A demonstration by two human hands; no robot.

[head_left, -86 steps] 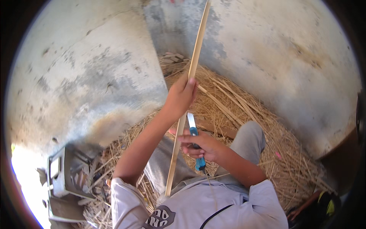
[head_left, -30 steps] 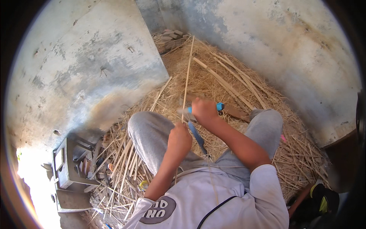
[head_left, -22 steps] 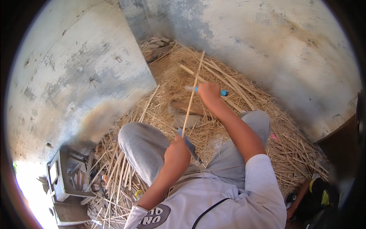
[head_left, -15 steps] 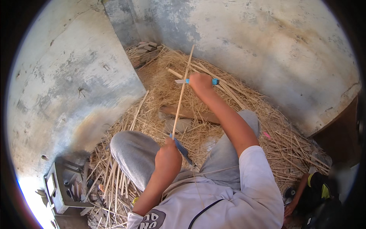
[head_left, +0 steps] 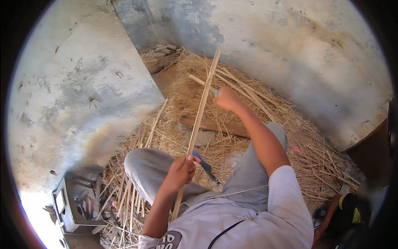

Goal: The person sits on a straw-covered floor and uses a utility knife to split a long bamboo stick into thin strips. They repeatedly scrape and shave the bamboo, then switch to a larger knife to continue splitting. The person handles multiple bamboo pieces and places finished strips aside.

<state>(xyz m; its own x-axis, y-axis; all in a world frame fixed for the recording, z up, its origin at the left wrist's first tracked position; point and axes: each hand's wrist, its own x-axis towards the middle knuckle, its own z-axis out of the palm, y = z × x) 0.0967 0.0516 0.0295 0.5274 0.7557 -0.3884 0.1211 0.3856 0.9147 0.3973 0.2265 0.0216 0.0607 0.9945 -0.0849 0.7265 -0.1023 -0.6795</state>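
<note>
A long, pale bamboo strip (head_left: 202, 106) slants up and away from my lap, its broader face showing. My left hand (head_left: 179, 172) is closed round its lower part, above my left thigh. Farther out, my right hand (head_left: 228, 99) is closed on a blue-handled cutter knife (head_left: 216, 92), just right of the strip's upper half. Only a bit of the blue handle shows; the blade cannot be made out. A dark blue, flat, blade-like thing (head_left: 203, 167) lies between my legs, close to my left hand.
Straw-like shavings and loose strips (head_left: 253, 97) cover the floor. A wooden board (head_left: 224, 125) lies ahead of my knees beside a grey stone (head_left: 203, 138). Walls (head_left: 83, 83) stand at left and ahead. A box-like frame (head_left: 68, 207) is lower left; another person (head_left: 352, 211) sits lower right.
The bamboo strip has turned to show a wider face, and its lower end now extends below my left hand. My right hand has moved slightly right and nearer; the cutter's blade no longer shows.
</note>
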